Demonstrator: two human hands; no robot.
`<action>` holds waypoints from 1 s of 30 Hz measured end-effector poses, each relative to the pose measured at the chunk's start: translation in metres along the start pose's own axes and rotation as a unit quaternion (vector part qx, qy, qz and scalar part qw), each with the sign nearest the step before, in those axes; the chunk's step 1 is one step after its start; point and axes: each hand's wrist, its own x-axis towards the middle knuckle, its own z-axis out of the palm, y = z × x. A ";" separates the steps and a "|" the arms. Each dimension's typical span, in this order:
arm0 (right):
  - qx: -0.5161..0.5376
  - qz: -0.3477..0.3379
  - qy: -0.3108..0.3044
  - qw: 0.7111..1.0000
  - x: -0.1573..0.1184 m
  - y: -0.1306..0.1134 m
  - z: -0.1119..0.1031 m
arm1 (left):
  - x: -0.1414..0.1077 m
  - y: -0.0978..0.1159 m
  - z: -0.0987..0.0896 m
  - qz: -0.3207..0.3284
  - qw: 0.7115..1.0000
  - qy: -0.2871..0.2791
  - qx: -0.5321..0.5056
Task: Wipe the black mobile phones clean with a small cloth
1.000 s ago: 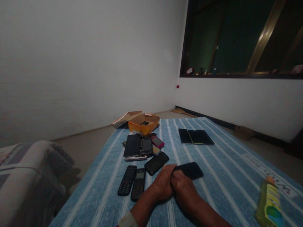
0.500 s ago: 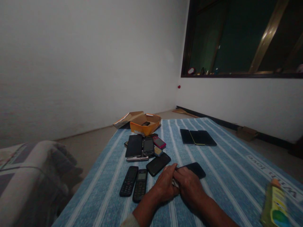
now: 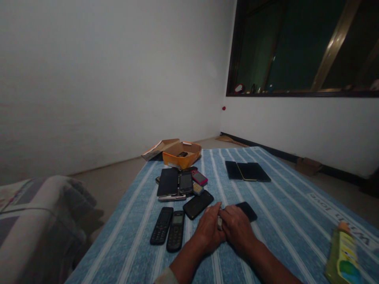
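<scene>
My left hand (image 3: 209, 228) and my right hand (image 3: 238, 228) meet over the striped cloth, fingers closed. Between them shows a sliver of a small pale thing (image 3: 219, 223); the fingers hide most of it. Beyond my right hand lies a dark smartphone (image 3: 248, 211), partly covered by it. Just past my left hand is a black smartphone (image 3: 197, 205), lying slantwise. To the left, two black keypad phones, one (image 3: 161, 226) beside the other (image 3: 175, 232), lie face up.
Behind them are piled a dark flat case (image 3: 167, 182), a grey phone (image 3: 186, 183), a pink phone (image 3: 200, 178) and a small keypad phone (image 3: 198, 189). An open orange box (image 3: 177, 162) stands farther back. Dark slabs (image 3: 254, 172) lie right; a yellow-green bottle (image 3: 343, 256) sits near right.
My right hand has shifted slightly and now covers more of the smartphone's near end. Both hands stay together around the pale thing. The other phones lie as before.
</scene>
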 end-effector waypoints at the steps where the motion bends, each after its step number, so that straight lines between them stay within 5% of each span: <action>1: 0.003 0.001 -0.001 1.000 0.000 0.000 0.000 | 0.000 0.001 0.001 0.000 1.000 0.006 0.002; 20: 0.008 0.017 0.020 1.000 0.005 0.009 0.006 | 0.007 0.019 0.003 -0.023 0.998 0.062 0.019; 30: 0.030 -0.034 -0.004 0.999 0.002 0.008 0.001 | 0.008 0.025 -0.005 -0.086 0.995 0.033 -0.021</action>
